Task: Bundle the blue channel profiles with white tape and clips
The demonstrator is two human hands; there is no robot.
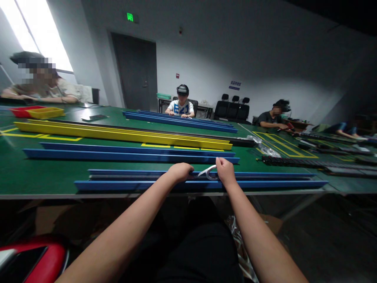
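Left hand (pixel 180 171) fisted on the long blue plastic channel (pixel 265 183), right hand (pixel 225 171) pinching a curled white strip (pixel 206 171) over it, mid-peel.

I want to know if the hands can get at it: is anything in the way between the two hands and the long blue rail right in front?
Nothing visible is. The left hand already rests on the blue rail, and the right hand sits on it too, pinching a curled grey strip between them.
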